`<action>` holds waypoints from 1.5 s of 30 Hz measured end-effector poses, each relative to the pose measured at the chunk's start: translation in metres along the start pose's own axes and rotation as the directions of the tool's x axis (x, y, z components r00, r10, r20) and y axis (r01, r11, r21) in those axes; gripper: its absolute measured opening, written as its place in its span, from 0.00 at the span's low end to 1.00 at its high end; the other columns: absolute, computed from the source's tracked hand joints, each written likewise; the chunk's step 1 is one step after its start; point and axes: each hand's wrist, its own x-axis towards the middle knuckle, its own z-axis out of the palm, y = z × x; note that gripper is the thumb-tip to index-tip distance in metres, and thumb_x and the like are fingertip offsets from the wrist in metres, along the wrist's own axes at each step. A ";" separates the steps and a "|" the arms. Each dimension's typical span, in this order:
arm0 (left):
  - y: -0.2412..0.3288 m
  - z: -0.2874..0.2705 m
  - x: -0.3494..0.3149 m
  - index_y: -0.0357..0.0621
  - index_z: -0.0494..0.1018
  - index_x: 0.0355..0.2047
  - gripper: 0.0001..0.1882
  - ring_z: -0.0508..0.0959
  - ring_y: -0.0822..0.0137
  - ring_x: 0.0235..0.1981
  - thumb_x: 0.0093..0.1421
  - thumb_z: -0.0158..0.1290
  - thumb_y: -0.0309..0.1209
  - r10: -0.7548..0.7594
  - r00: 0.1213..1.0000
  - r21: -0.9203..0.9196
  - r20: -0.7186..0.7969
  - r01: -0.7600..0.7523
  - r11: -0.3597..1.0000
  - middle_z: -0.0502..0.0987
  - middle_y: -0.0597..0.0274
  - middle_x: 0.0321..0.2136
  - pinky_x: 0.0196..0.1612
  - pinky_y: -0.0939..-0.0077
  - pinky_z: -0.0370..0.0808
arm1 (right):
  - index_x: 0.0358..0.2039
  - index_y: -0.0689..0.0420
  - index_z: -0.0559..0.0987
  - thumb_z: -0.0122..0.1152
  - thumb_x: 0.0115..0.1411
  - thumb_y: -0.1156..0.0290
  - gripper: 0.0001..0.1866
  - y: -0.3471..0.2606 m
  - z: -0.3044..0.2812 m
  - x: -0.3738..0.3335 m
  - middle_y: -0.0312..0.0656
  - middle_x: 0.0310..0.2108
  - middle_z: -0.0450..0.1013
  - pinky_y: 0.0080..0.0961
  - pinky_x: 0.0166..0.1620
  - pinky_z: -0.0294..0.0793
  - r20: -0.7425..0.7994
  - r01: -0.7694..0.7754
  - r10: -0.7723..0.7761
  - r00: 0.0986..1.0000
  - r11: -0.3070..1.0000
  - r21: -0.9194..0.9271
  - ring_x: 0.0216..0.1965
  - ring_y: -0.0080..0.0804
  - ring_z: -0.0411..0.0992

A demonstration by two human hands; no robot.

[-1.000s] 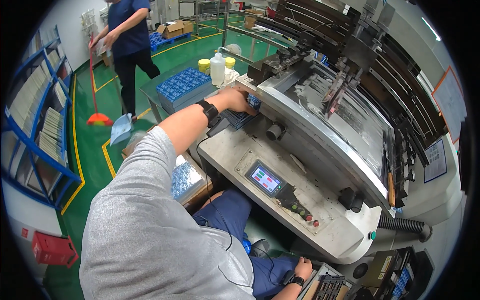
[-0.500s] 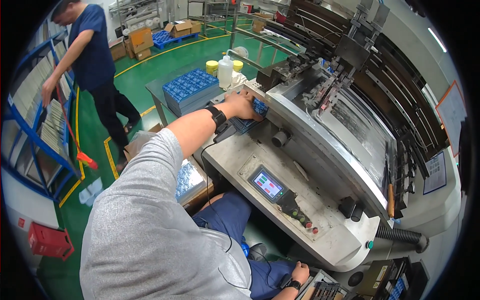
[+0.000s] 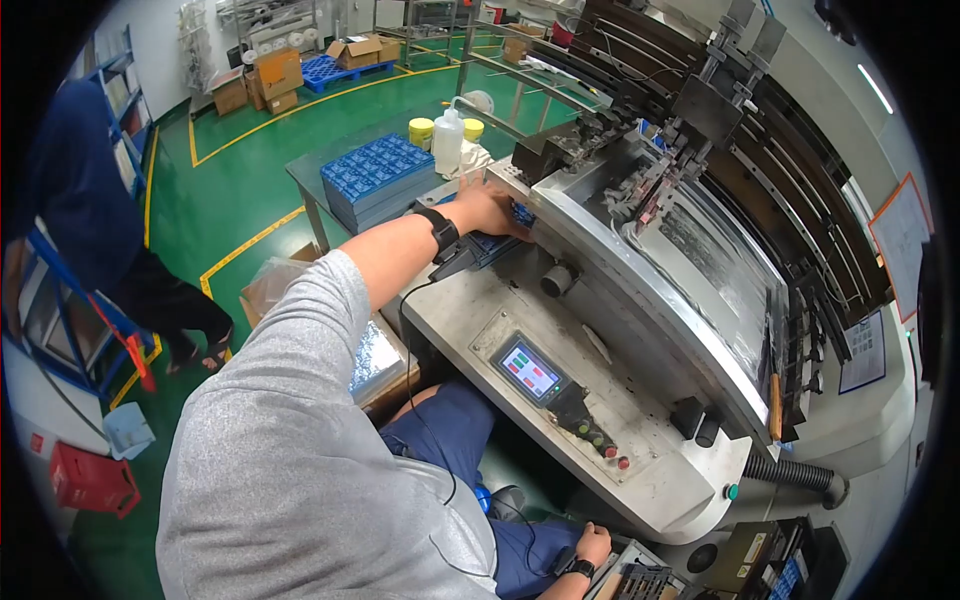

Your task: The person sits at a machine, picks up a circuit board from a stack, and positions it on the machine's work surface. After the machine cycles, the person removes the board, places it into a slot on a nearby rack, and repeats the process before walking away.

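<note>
My left hand [image 3: 486, 207] reaches to the far end of the grey machine, its fingers spread over a blue patterned panel [image 3: 521, 214] beside the metal frame. Part of the panel is covered by the hand and the frame, so whether the fingertips touch it is hard to see. Just left of that hand stands a tall stack of blue patterned panels [image 3: 378, 172]. Low at the right, my right hand [image 3: 594, 544] rests by my thigh, beside a tray with black slotted parts [image 3: 645, 580]; its fingers are too foreshortened to read.
The screen-printing machine's frame [image 3: 650, 290] rises on the right, with a control screen [image 3: 530, 370] on its front ledge. A white squeeze bottle [image 3: 448, 142] and yellow-lidded tubs stand behind the stack. A co-worker [image 3: 80, 200] stands at the left by blue racks. A cable hangs across my lap.
The co-worker has come nearer and farther left, with the red-orange tool moving along. My left hand has shifted slightly, its fingers spreading more. My right hand stays low beside the tray.
</note>
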 end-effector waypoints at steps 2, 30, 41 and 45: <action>0.002 0.005 0.013 0.64 0.61 0.65 0.49 0.57 0.45 0.67 0.46 0.56 0.70 0.002 0.996 0.016 0.090 -0.004 1.000 0.59 0.57 0.67 0.62 0.27 0.51 | 0.38 0.58 0.82 0.61 0.58 0.57 0.17 0.004 0.004 0.003 0.51 0.38 0.79 0.40 0.47 0.74 0.015 -0.019 0.019 1.000 1.000 0.001 0.44 0.50 0.77; -0.021 0.022 0.013 0.48 0.79 0.35 0.24 0.79 0.52 0.42 0.47 0.58 0.53 0.134 0.893 0.025 -0.430 -0.137 0.990 0.80 0.54 0.37 0.45 0.59 0.75 | 0.52 0.56 0.77 0.45 0.67 0.47 0.28 -0.023 -0.029 -0.016 0.51 0.52 0.74 0.40 0.60 0.65 0.187 -0.013 0.013 0.982 1.000 0.000 0.57 0.52 0.68; -0.008 0.007 0.010 0.59 0.63 0.64 0.45 0.62 0.42 0.63 0.49 0.55 0.66 0.020 0.993 -0.150 -0.119 -0.038 0.988 0.64 0.52 0.63 0.63 0.48 0.59 | 0.53 0.56 0.77 0.50 0.65 0.47 0.27 0.026 0.013 0.013 0.49 0.53 0.74 0.37 0.59 0.67 0.084 0.068 -0.072 0.994 0.997 0.045 0.56 0.49 0.70; -0.007 0.008 0.005 0.61 0.62 0.64 0.44 0.61 0.42 0.63 0.50 0.56 0.64 0.000 0.996 -0.162 -0.086 -0.014 0.987 0.63 0.53 0.64 0.63 0.45 0.59 | 0.53 0.55 0.77 0.52 0.64 0.48 0.27 0.026 0.025 0.017 0.49 0.53 0.74 0.36 0.59 0.67 0.084 0.076 -0.081 0.993 0.996 0.054 0.56 0.48 0.70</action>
